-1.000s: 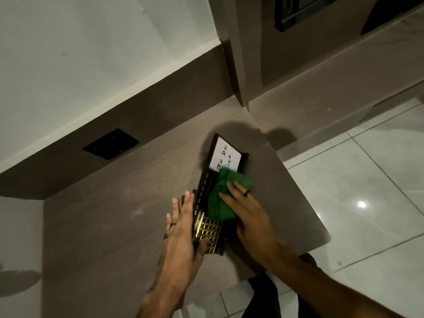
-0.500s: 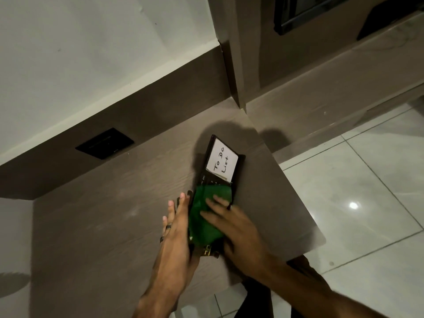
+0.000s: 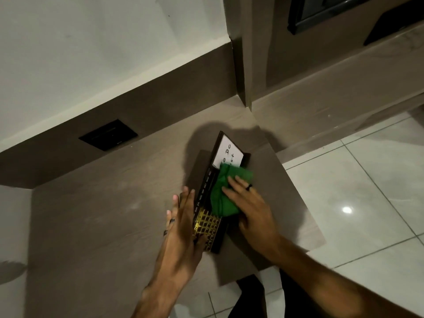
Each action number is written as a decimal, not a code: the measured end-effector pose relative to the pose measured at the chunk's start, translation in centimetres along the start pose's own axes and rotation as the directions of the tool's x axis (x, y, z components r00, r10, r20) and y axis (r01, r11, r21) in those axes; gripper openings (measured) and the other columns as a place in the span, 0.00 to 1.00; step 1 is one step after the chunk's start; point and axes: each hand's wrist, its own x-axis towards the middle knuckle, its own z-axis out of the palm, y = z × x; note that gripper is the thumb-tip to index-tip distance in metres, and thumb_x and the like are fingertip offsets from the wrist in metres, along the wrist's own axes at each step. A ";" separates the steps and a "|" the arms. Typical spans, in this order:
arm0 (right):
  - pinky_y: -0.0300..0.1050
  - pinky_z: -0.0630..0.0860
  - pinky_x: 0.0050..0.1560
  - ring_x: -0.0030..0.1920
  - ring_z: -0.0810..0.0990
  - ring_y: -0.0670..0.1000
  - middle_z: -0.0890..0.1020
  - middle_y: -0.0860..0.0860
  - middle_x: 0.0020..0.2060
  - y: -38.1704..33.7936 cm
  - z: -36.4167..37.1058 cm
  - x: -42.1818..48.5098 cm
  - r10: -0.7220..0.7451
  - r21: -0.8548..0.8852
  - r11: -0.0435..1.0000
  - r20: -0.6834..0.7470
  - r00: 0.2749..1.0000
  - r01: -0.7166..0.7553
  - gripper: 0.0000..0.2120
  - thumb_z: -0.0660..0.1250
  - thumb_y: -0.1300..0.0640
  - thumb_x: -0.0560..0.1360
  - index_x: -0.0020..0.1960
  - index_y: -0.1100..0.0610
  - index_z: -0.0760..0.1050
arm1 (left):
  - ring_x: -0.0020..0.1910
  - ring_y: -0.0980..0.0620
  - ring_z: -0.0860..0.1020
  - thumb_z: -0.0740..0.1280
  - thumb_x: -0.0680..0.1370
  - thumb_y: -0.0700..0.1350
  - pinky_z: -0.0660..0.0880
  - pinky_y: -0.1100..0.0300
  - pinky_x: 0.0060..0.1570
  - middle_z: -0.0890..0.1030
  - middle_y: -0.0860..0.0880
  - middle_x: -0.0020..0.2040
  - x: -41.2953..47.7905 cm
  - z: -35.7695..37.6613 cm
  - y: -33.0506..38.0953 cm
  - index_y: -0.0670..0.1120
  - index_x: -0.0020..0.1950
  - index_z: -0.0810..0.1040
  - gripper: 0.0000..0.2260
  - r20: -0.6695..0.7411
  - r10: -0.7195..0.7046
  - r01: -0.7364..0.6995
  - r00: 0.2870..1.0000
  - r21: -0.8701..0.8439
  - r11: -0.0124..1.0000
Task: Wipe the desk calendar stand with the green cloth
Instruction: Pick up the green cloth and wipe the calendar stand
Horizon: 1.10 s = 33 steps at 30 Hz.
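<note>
The desk calendar stand [image 3: 207, 222] is dark with a gold grid at its near end, a strip of month names along its left side and a white "To Do List" card at its far end. It lies flat on the brown desk [image 3: 103, 226]. My left hand [image 3: 183, 228] rests flat against the stand's left edge, thumb on the gold grid. My right hand [image 3: 250, 210] presses the bunched green cloth [image 3: 223, 191] onto the stand's middle, and the cloth covers the card's lower edge.
A black socket plate [image 3: 108, 134] sits in the brown wall panel behind the desk. The desk's right edge [image 3: 305, 203] drops to a glossy white tiled floor [image 3: 367, 191]. A brown partition [image 3: 238, 65] rises at the desk's far corner.
My right hand has slid the green cloth from the stand's near end toward the card, uncovering the gold grid. The left hand has stayed at the stand's left edge.
</note>
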 end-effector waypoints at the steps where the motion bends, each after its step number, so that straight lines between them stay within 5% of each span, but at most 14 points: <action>1: 0.67 0.68 0.66 0.73 0.64 0.60 0.71 0.59 0.71 -0.2 0.5 -1.3 -0.043 -0.004 0.999 0.024 0.999 0.043 0.36 0.67 0.78 0.61 0.69 0.61 0.73 | 0.80 0.54 0.34 0.71 0.75 0.36 0.40 0.46 0.80 0.40 0.54 0.82 0.1 0.1 0.0 0.60 0.77 0.36 0.49 -0.003 -0.005 0.005 1.000 -0.006 1.000; 4: 0.61 0.68 0.67 0.74 0.64 0.57 0.70 0.55 0.72 -1.9 0.8 -1.5 -0.181 0.073 0.982 0.098 0.979 0.174 0.31 0.59 0.67 0.66 0.70 0.56 0.71 | 0.81 0.52 0.37 0.72 0.76 0.40 0.43 0.46 0.81 0.42 0.52 0.83 0.1 0.4 0.0 0.54 0.79 0.41 0.45 -0.005 -0.042 0.042 0.999 0.028 0.999; 8: 0.63 0.68 0.66 0.72 0.67 0.59 0.75 0.55 0.69 -2.1 -2.2 4.5 -0.246 -0.047 0.967 0.111 0.963 0.252 0.35 0.71 0.71 0.61 0.67 0.57 0.75 | 0.81 0.49 0.37 0.70 0.76 0.36 0.41 0.47 0.81 0.42 0.51 0.83 0.1 0.3 0.2 0.55 0.78 0.39 0.46 -0.007 -0.033 0.033 0.999 -0.009 0.999; 13: 0.66 0.66 0.66 0.70 0.69 0.60 0.76 0.55 0.67 -0.8 -5.8 9.4 -0.061 -0.124 0.990 -0.002 0.998 0.060 0.28 0.71 0.71 0.66 0.65 0.57 0.76 | 0.81 0.53 0.36 0.69 0.77 0.37 0.38 0.53 0.79 0.40 0.56 0.81 0.3 0.5 1.3 0.58 0.75 0.36 0.45 -0.037 -0.018 0.017 0.999 -0.026 1.000; 18: 0.64 0.70 0.63 0.68 0.72 0.61 0.78 0.55 0.65 -2.1 -4.6 6.9 -0.335 -0.164 0.913 0.223 0.916 0.374 0.30 0.74 0.72 0.62 0.63 0.57 0.78 | 0.81 0.52 0.36 0.69 0.77 0.38 0.41 0.47 0.81 0.40 0.54 0.81 0.3 0.3 1.1 0.56 0.75 0.37 0.44 -0.028 -0.027 0.027 0.999 0.003 1.000; 23: 0.62 0.62 0.72 0.73 0.65 0.55 0.69 0.53 0.73 0.2 -5.9 10.1 0.073 -0.150 0.985 -0.065 0.995 -0.082 0.32 0.68 0.71 0.71 0.72 0.54 0.68 | 0.80 0.49 0.35 0.70 0.76 0.37 0.39 0.46 0.78 0.39 0.55 0.81 0.5 0.5 1.0 0.63 0.74 0.36 0.47 -0.041 -0.028 0.028 0.999 0.003 1.000; 25: 0.62 0.61 0.72 0.75 0.61 0.55 0.65 0.53 0.75 -0.9 -4.1 7.3 0.127 -0.108 0.985 -0.068 0.990 -0.134 0.36 0.68 0.71 0.71 0.75 0.54 0.64 | 0.80 0.48 0.35 0.70 0.76 0.36 0.38 0.46 0.76 0.39 0.56 0.81 0.5 0.6 0.9 0.68 0.73 0.37 0.48 -0.055 -0.030 0.028 0.998 -0.036 0.999; 28: 0.62 0.68 0.66 0.72 0.66 0.59 0.69 0.57 0.72 -2.9 -1.7 1.5 -0.069 -0.088 0.994 0.006 0.998 0.069 0.40 0.72 0.73 0.63 0.72 0.57 0.68 | 0.82 0.47 0.39 0.70 0.76 0.39 0.42 0.42 0.78 0.44 0.53 0.83 0.7 0.8 0.6 0.65 0.77 0.45 0.43 -0.072 -0.073 0.067 0.995 -0.080 0.995; 31: 0.54 0.69 0.62 0.71 0.67 0.56 0.74 0.53 0.70 -4.1 -0.2 -2.7 -0.263 -0.076 0.957 0.191 0.946 0.281 0.31 0.65 0.65 0.67 0.69 0.55 0.71 | 0.83 0.50 0.44 0.63 0.76 0.61 0.45 0.39 0.80 0.51 0.51 0.83 0.8 1.2 1.0 0.75 0.71 0.56 0.26 -0.081 -0.058 0.033 0.995 -0.282 0.959; 33: 0.52 0.70 0.60 0.71 0.68 0.55 0.75 0.50 0.69 -3.7 -0.7 -2.3 -0.337 -0.098 0.922 0.269 0.902 0.374 0.29 0.63 0.62 0.67 0.69 0.54 0.72 | 0.82 0.53 0.44 0.60 0.73 0.69 0.45 0.40 0.80 0.51 0.54 0.83 0.8 1.2 0.8 0.82 0.67 0.56 0.24 -0.056 -0.086 0.062 0.995 -0.346 0.936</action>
